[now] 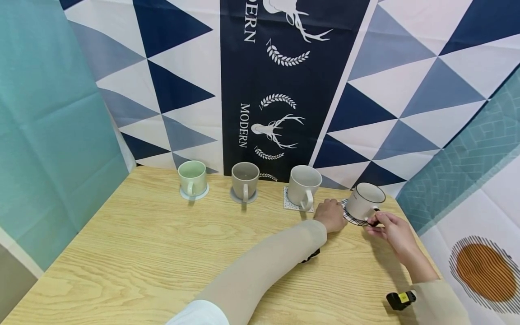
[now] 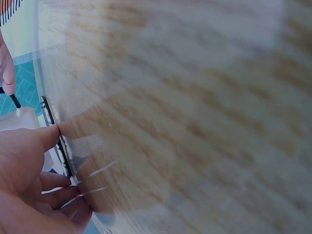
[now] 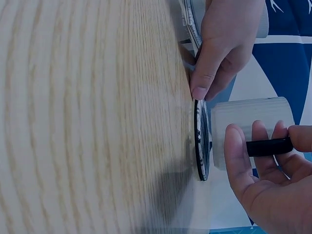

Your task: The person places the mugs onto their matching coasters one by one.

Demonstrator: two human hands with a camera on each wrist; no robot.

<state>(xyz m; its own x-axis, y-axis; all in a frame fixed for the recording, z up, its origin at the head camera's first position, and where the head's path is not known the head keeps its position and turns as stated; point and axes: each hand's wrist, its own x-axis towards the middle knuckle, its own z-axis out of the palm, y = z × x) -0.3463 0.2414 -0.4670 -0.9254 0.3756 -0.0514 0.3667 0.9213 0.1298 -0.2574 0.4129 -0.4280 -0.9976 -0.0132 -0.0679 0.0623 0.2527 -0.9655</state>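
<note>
At the right end of the row stands a white mug (image 1: pixel 363 206) with a dark rim and black handle. My right hand (image 1: pixel 396 234) grips it by that handle (image 3: pixel 269 147). A round black-and-white plaid coaster (image 3: pixel 201 141) lies under it, and the right wrist view shows a gap between mug base and coaster. My left hand (image 1: pixel 331 215) reaches in from the left and holds the coaster's edge, its thumb (image 2: pixel 48 136) and fingertips at the rim. Just left of that hand, a second white mug (image 1: pixel 302 183) rests on a square speckled coaster (image 1: pixel 289 204).
Further left, a grey mug (image 1: pixel 245 177) and a light green mug (image 1: pixel 192 176) sit on round coasters along the back edge of the wooden table (image 1: pixel 142 243). Behind them hangs a patterned cloth (image 1: pixel 183 90). Teal cloth (image 1: pixel 44 122) closes off the left side.
</note>
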